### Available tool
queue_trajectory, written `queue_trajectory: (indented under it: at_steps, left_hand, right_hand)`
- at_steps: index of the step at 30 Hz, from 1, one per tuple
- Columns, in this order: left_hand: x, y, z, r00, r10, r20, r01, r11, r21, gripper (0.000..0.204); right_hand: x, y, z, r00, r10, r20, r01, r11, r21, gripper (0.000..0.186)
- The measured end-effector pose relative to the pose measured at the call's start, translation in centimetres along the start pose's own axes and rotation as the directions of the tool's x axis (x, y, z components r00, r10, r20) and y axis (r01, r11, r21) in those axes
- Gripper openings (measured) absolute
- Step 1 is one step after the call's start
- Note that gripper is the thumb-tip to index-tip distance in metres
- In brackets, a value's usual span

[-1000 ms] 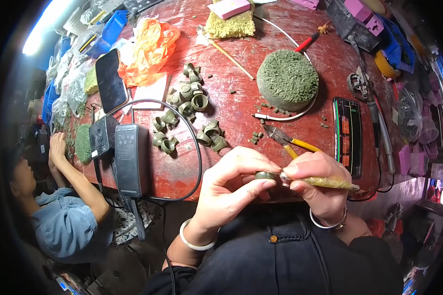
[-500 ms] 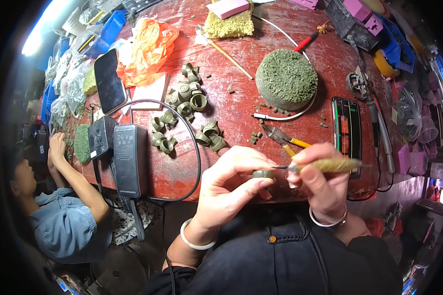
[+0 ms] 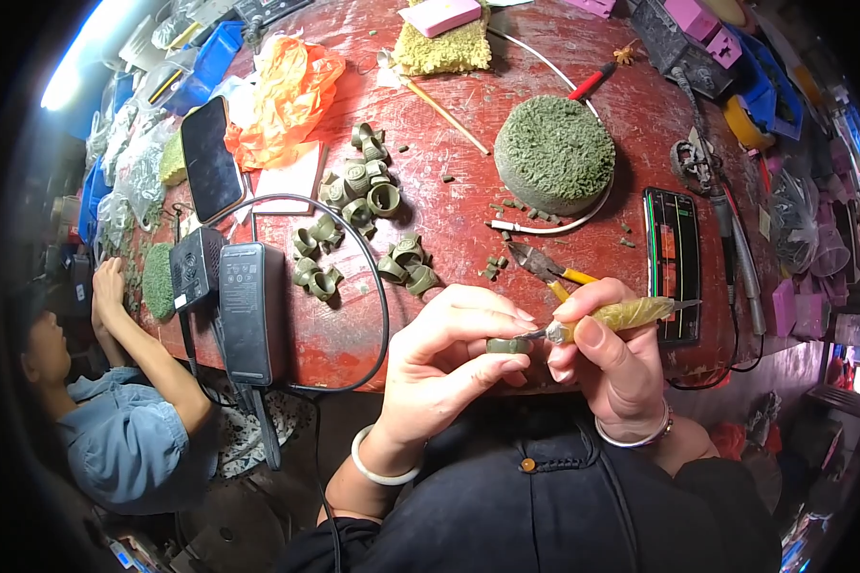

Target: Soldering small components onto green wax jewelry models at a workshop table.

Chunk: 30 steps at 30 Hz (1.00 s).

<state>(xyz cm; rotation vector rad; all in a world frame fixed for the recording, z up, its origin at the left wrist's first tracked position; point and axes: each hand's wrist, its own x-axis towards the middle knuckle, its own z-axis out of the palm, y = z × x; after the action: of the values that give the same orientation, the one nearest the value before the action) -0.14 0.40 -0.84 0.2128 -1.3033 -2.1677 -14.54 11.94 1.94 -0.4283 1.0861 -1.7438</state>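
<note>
A: Which garment covers the torso?
B: A black garment; at its twelve o'clock, a round amber-coloured button with a dark braided loop extending toward three o'clock.
A: And the limbs?
B: Black sleeves at nine and three o'clock; a plain white bangle at ten, left wrist; a pale bangle at two, right wrist.

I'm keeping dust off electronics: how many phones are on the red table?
2: a dark-screened phone beside the orange plastic bag, and a lit phone beyond the right hand. Others may be hidden.
</note>
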Motion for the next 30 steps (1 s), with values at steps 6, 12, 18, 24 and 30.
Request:
queue_trajectory:
  at_steps: [6,12,18,24,30]
  left_hand:
    - [0.12,-0.04,0.04,1.0,-0.001,0.002,0.001,1.0,-0.011,0.025]
    - [0.01,-0.13,-0.24,1.0,0.015,-0.009,-0.014,0.993,0.117,0.024]
    - [0.04,-0.19,-0.23,0.998,0.069,0.013,-0.07,0.987,0.145,0.024]
    - [-0.1,-0.33,0.01,0.999,0.019,-0.034,-0.017,0.998,0.062,0.024]
    - [0.02,-0.44,-0.09,0.997,0.058,-0.043,-0.053,0.994,0.097,0.023]
  right_hand:
    - [-0.18,0.04,-0.11,1.0,0.01,0.002,-0.01,1.0,0.004,0.02]
    - [-0.16,-0.36,0.26,0.999,0.041,0.025,-0.04,0.999,-0.018,0.019]
    - [-0.41,-0.61,0.2,0.997,0.05,0.062,-0.044,0.995,-0.093,0.015]
    - [-0.24,-0.45,0.4,0.999,-0.003,0.037,0.004,1.0,-0.029,0.016]
    - [-0.1,-0.22,0.41,1.0,-0.005,0.029,0.006,0.999,-0.051,0.016]
